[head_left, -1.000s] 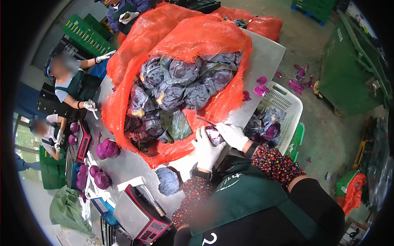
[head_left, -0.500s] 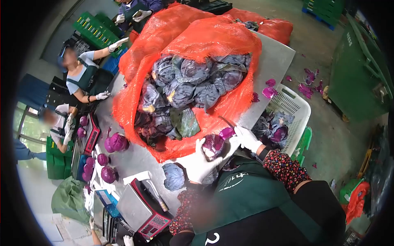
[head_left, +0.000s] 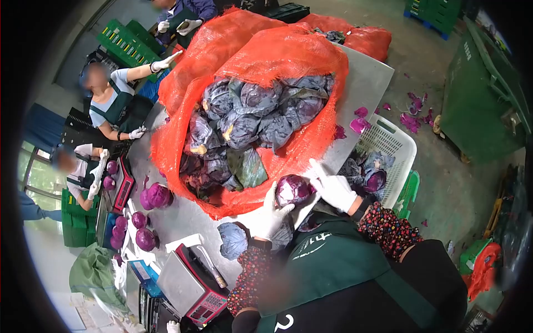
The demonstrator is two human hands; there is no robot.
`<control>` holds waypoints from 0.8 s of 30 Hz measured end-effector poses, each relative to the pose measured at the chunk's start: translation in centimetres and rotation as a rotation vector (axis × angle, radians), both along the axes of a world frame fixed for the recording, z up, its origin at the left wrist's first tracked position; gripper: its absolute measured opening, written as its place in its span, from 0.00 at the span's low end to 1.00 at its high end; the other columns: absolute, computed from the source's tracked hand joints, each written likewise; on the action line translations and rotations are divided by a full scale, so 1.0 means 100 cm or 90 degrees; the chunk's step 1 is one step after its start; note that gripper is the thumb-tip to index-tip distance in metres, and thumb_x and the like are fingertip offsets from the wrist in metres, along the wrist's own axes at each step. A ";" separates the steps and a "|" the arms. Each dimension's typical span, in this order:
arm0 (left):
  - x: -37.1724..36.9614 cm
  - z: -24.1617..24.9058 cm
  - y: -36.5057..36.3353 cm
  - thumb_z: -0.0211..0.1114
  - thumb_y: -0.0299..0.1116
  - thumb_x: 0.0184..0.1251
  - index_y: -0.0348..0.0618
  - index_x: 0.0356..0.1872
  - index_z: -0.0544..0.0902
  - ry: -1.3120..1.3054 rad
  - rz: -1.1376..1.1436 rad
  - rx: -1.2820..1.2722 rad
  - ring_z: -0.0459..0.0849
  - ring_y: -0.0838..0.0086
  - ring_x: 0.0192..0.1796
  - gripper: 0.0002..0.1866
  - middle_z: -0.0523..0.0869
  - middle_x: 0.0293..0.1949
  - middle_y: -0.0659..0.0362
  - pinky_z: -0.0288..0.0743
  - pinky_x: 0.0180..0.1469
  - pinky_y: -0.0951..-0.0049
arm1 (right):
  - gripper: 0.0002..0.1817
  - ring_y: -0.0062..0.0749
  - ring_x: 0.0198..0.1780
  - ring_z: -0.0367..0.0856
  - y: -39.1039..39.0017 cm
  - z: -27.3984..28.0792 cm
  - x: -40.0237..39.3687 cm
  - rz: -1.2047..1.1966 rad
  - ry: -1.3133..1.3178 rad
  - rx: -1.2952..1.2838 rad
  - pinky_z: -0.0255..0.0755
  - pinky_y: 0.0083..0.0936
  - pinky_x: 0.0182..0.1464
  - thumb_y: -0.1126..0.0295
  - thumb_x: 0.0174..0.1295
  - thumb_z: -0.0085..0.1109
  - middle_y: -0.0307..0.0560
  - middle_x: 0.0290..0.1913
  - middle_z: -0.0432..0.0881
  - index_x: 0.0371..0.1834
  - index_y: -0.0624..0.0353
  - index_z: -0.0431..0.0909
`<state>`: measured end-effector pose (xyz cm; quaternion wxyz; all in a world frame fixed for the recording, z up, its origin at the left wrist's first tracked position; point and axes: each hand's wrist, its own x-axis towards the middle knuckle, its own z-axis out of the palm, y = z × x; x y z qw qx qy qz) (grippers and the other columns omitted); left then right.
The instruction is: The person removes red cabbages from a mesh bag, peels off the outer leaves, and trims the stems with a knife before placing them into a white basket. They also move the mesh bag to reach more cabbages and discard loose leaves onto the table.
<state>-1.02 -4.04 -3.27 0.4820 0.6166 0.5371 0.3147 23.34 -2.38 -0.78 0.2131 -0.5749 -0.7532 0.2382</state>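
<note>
A red cabbage, shiny purple with a pale patch on one side, rests in my white-gloved left hand, which is closed around its near left side. Close by on the right is my right hand, also gloved, with its fingertips beside the cabbage. Its fingers are partly curled, and whatever they hold is hidden. Beyond both hands lies an open orange mesh sack full of dark-leaved cabbages. A loose outer leaf lies on the metal table left of my left hand.
A white basket with cabbage leaves stands right of the table. A red scale and several peeled cabbages are at the left. Co-workers stand across the table. A green bin is at far right.
The purple leaf and dark curved tool seen at my right hand are out of sight now. My left hand has turned the cabbage, and my right hand's fingers have shifted up and left.
</note>
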 end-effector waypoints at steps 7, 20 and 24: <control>-0.010 -0.007 0.014 0.72 0.23 0.58 0.39 0.76 0.55 -0.035 -0.070 -0.015 0.68 0.66 0.71 0.46 0.68 0.68 0.47 0.69 0.66 0.70 | 0.22 0.42 0.54 0.80 0.002 -0.010 -0.019 0.183 -0.064 0.076 0.80 0.39 0.46 0.61 0.68 0.49 0.56 0.63 0.75 0.61 0.59 0.74; -0.011 0.002 0.020 0.68 0.19 0.62 0.38 0.76 0.54 -0.142 -0.041 -0.133 0.72 0.70 0.66 0.43 0.68 0.70 0.51 0.72 0.63 0.72 | 0.25 0.40 0.44 0.84 0.014 -0.032 -0.023 0.162 -0.037 0.165 0.80 0.34 0.41 0.58 0.70 0.46 0.50 0.39 0.86 0.70 0.44 0.67; -0.003 0.013 0.018 0.69 0.20 0.61 0.37 0.76 0.53 -0.116 -0.021 -0.133 0.69 0.69 0.69 0.44 0.65 0.71 0.49 0.69 0.66 0.71 | 0.21 0.48 0.35 0.85 0.016 -0.020 -0.028 0.061 0.126 0.022 0.78 0.38 0.41 0.55 0.73 0.42 0.50 0.35 0.86 0.66 0.38 0.73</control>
